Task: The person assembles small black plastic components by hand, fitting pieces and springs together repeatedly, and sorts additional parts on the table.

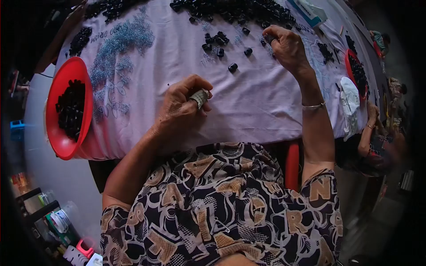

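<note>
My left hand is over the near middle of the cloth-covered table, its fingers curled together. A pale wrap goes around one of its fingers. Whatever those fingers may hold is hidden. Farther out to the right, my right hand is closed in a pinch at the edge of the black pieces, with something small and dark at its fingertips that I cannot make out. Between the hands lie several loose black plastic pieces. Beyond them spreads a large pile of similar black pieces.
A red bowl of black pieces stands at the left edge. Beside it lie many small, clear bluish pieces. On the right are another red bowl, a white plastic bag and a box. Other people sit around the table.
</note>
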`<state>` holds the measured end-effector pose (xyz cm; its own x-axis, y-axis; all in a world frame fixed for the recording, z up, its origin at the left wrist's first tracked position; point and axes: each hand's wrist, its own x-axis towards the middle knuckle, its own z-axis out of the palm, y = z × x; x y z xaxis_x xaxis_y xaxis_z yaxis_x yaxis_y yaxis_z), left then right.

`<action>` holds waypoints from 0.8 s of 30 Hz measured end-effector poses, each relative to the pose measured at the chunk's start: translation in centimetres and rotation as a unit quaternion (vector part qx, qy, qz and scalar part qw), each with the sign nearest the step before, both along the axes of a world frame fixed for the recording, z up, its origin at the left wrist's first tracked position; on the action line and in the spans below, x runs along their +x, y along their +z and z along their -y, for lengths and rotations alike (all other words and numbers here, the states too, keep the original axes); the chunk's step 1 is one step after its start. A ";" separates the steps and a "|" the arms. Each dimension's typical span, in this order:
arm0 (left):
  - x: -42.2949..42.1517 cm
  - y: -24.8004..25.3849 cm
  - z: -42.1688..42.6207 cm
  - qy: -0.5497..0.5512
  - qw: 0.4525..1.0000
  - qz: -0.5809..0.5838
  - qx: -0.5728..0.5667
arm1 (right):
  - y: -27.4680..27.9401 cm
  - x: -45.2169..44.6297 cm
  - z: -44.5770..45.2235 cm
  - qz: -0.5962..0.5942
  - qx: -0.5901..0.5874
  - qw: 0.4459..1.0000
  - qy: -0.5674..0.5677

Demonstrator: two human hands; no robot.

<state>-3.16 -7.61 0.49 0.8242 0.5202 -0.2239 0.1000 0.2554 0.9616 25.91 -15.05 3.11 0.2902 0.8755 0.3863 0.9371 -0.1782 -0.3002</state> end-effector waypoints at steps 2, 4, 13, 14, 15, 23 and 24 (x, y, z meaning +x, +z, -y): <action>0.0 0.2 0.3 -0.002 0.999 -0.003 0.036 | -0.7 1.1 -0.9 0.009 -0.030 0.999 -0.012; -0.1 0.4 0.5 -0.007 0.997 -0.009 0.074 | -0.8 1.0 -1.3 0.067 -0.116 0.990 -0.042; -0.1 0.8 0.4 -0.025 0.989 -0.041 0.141 | -0.4 0.2 -0.5 -0.074 -0.090 0.991 -0.060; -0.1 0.7 0.3 -0.025 0.993 -0.034 0.114 | -0.4 0.2 -0.2 -0.133 -0.039 0.989 -0.053; -0.1 0.5 0.4 -0.026 0.996 -0.028 0.085 | -0.1 -0.1 0.1 -0.216 0.042 0.975 0.018; -0.3 0.0 0.0 0.021 0.998 0.066 0.010 | -0.6 -9.1 2.3 -0.806 0.083 0.560 0.174; -0.4 -0.2 0.0 0.028 0.995 0.098 0.017 | -1.0 -9.7 2.3 -0.838 0.071 0.511 0.181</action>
